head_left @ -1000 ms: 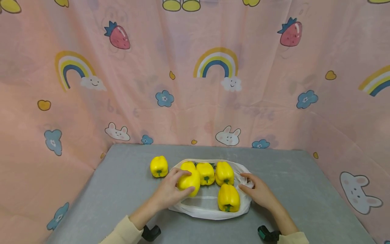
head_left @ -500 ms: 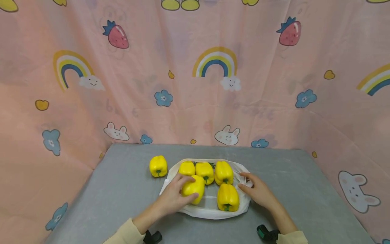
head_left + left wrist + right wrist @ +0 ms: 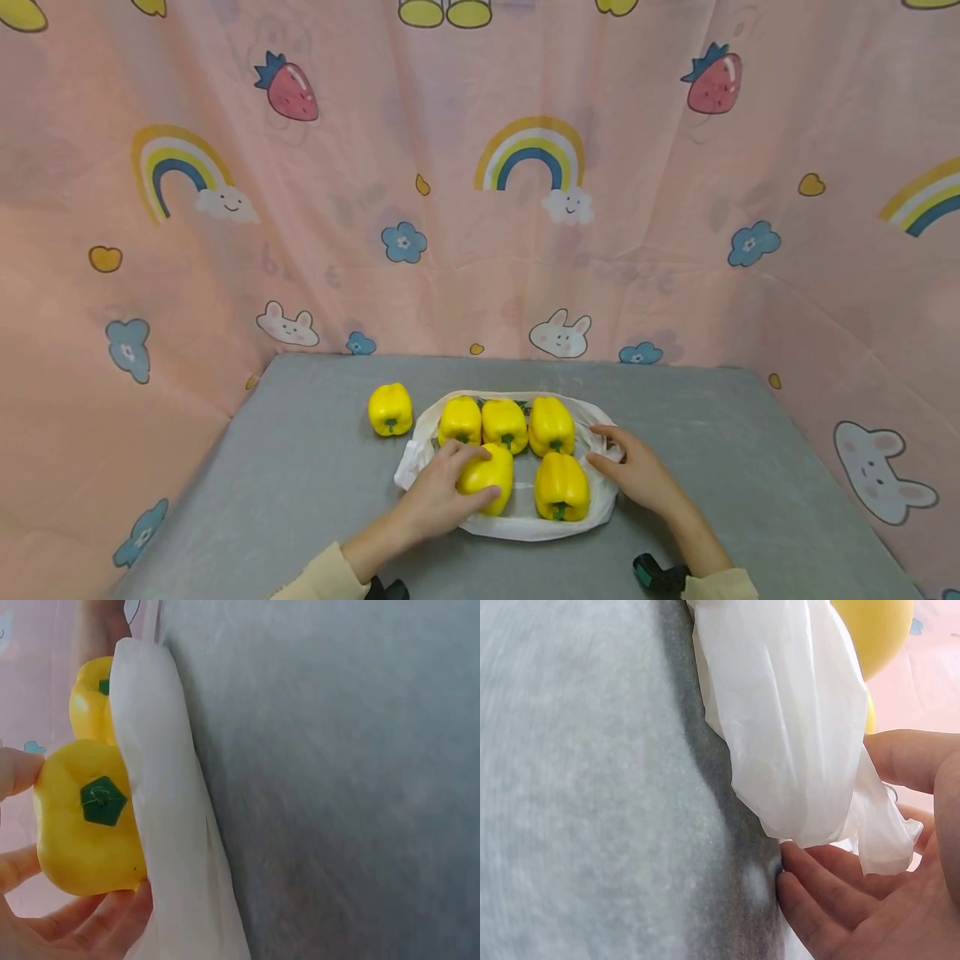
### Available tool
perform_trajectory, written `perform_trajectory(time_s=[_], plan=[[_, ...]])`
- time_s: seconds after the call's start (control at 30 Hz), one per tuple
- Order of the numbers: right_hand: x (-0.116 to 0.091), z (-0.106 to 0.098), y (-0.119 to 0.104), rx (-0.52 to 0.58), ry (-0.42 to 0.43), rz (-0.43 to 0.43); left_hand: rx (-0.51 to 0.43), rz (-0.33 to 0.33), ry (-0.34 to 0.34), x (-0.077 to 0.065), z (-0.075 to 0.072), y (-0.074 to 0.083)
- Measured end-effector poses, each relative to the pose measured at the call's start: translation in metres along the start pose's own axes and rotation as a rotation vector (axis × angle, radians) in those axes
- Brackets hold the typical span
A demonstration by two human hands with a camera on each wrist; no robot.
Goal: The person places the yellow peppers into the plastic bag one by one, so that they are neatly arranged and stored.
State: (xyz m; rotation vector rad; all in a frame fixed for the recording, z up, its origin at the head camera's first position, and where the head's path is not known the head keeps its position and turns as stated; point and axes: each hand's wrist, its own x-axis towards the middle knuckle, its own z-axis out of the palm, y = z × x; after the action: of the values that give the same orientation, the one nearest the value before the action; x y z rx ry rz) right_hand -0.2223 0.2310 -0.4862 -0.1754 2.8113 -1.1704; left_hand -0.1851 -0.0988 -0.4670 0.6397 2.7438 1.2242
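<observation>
My left hand (image 3: 442, 492) grips a yellow bell pepper (image 3: 491, 479) at the front left inside a white plastic bag (image 3: 525, 529) with its mouth spread wide. Thumb and fingers lie around the pepper's sides in the left wrist view, its green stem end (image 3: 103, 801) facing that camera. At the bag's right end, my right hand (image 3: 641, 471) holds the rim, thumb on the inner side and fingers (image 3: 817, 892) round the outside. Several more yellow bell peppers sit in the bag: a back row with one pepper (image 3: 505, 427) in its middle, and another pepper (image 3: 562, 487) at front right.
One yellow bell pepper (image 3: 390, 409) stands on the grey table (image 3: 322, 467) outside the bag, at its back left. A pink patterned curtain (image 3: 480, 275) borders the table at the back and sides. Dark devices (image 3: 660, 575) are strapped at the wrists.
My left hand has moved the held pepper toward the front and right inside the bag, uncovering the back-left pepper. The bag's left edge has flared outward. My right hand stays at the rim.
</observation>
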Motion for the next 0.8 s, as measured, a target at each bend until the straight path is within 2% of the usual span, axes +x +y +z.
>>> perform_trajectory(time_s=[0.23,0.43,0.8], plan=[[0.0,-0.001,0.0,-0.007,0.002,0.007,0.009,-0.07,-0.034,0.005,0.01,0.004],[0.0,-0.001,-0.001,-0.004,0.003,0.004,0.001,-0.103,-0.029,0.006,0.016,0.008],[0.0,-0.001,-0.001,0.003,-0.001,-0.01,-0.136,-0.097,-0.073,0.008,0.019,0.009]])
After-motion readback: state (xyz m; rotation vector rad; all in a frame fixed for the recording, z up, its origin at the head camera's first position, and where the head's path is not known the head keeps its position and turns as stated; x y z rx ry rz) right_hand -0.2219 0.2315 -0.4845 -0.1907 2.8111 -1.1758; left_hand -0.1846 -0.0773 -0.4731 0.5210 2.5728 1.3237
